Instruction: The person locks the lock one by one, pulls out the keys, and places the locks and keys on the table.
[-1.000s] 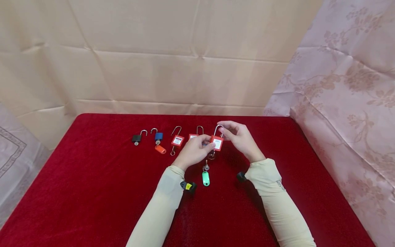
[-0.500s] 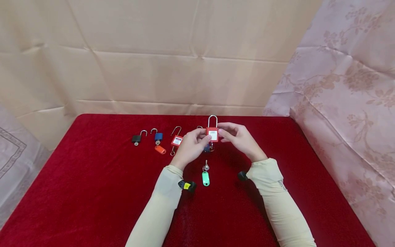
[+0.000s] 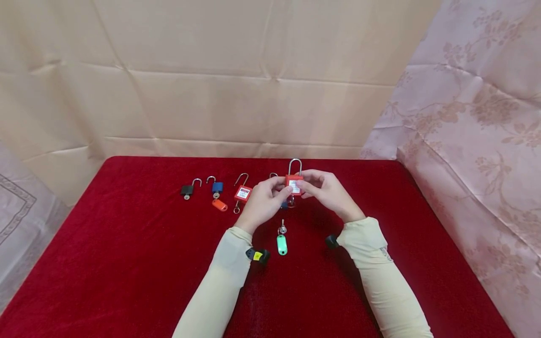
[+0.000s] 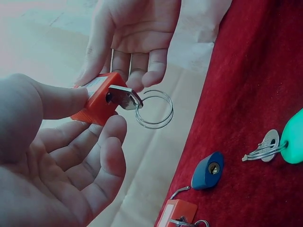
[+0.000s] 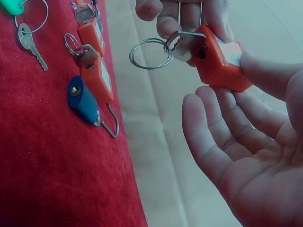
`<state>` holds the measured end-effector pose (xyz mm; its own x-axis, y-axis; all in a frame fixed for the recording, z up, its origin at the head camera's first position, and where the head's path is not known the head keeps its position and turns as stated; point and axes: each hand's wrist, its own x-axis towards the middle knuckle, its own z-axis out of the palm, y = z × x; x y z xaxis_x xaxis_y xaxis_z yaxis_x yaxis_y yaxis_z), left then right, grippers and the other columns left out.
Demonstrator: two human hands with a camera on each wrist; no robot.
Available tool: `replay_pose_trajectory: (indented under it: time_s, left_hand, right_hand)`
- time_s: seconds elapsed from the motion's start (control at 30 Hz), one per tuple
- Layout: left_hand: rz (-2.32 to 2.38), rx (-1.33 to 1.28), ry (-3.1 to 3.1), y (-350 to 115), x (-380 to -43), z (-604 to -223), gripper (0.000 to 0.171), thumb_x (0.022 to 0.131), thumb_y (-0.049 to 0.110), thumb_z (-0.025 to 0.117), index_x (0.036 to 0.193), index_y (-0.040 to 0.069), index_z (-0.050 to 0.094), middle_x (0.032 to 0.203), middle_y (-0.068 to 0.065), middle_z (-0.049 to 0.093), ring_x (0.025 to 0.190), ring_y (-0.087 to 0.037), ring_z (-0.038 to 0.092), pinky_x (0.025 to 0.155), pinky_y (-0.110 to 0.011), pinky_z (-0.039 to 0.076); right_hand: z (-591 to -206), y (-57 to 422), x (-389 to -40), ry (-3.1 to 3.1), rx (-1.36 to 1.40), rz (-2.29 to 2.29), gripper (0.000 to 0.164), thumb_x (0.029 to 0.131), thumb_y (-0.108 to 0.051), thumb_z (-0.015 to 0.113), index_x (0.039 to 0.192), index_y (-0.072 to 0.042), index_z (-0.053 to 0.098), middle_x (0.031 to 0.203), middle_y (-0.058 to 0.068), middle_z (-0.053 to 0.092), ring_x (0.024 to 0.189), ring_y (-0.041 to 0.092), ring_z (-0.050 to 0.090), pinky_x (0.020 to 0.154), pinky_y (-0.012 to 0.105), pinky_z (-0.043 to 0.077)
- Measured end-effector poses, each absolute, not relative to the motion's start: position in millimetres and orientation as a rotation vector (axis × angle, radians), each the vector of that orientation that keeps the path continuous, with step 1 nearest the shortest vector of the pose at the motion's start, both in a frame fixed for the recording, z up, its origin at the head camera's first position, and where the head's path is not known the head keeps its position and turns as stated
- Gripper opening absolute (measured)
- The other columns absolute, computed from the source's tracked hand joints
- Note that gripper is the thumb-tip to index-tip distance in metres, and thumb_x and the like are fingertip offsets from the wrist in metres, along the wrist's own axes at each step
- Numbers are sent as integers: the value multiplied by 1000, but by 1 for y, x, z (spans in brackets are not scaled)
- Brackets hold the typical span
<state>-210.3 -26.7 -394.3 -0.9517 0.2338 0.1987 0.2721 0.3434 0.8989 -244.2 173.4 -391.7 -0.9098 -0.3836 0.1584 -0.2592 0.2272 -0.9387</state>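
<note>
A red padlock [image 3: 294,184] with a white label is held up above the table, shackle uppermost. My left hand [image 3: 263,201] pinches its left side, thumb on the label face. On the other side my right hand [image 3: 330,191] pinches the body, thumb also on the label. A key [image 4: 124,96] with a double wire ring [image 4: 155,111] sits in the padlock's bottom. Below the hands lies a blue padlock [image 5: 81,100], keyhole showing and shackle out to one side. A second red padlock [image 5: 96,78] near it is mostly hidden by my left hand in the head view.
Leftward along the red cloth [image 3: 139,244] lie another red padlock [image 3: 243,193], a blue padlock [image 3: 217,187] with an orange tag [image 3: 220,204], and a black padlock [image 3: 187,189]. A loose key with a green tag [image 3: 282,244] lies nearer the body. Beige drapery [image 3: 253,112] hangs behind.
The padlock has risen and straightened upright, then shifted slightly right. My right hand has left the shackle and come to grip the body's right side; the left hand has kept hold.
</note>
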Motion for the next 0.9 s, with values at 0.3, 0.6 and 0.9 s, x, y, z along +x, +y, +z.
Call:
replay_pose_trajectory:
  time_s: [0.3,0.6,0.9]
  left_hand:
    - [-1746,-485,-2552,-27,-210,-394,44,90,34,62,125,7,59,101,0,66,81,-10,63,69,-27,52]
    - [-1753,-511,-2579,-26,-209,-394,51,86,38,66,125,6,58,102,-3,66,83,-14,64,68,-28,53]
    - [-1713,-533,-2628,-25,-209,-398,47,86,41,65,121,11,61,109,0,67,87,-14,63,72,-27,52]
  right_hand:
    - [-391,173,-244,2397,-645,-1824,38,86,-22,68,115,2,60,101,14,67,83,35,65,71,39,55]
    - [-390,175,-245,2415,-595,-1945,39,87,-19,68,118,3,59,104,16,65,80,24,65,70,40,56]
    - [-388,173,-244,2388,-565,-2020,39,87,-19,68,118,3,59,100,15,66,77,22,65,67,38,56]
